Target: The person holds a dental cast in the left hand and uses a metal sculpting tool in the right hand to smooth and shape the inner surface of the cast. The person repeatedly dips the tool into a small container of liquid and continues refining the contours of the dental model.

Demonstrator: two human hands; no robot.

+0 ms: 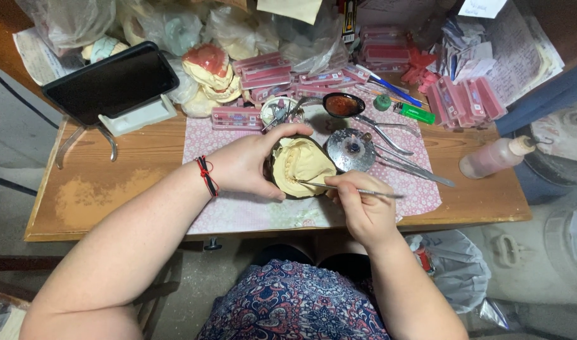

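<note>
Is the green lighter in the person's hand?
No, the green lighter lies on the table, while the right hand holds a thin metal tool.

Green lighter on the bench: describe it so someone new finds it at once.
Start at the wooden table and go to the far right edge of the pink patterned cloth. The green lighter lies there on its side, between the long-handled spoon and a row of pink flat boxes. It is the only bright green stick-shaped thing; the small round cap beside it is darker.

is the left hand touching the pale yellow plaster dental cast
Touching. The head view shows the left hand wrapped around the pale yellow plaster dental cast, its thumb and fingers pressed against the rim.
</note>
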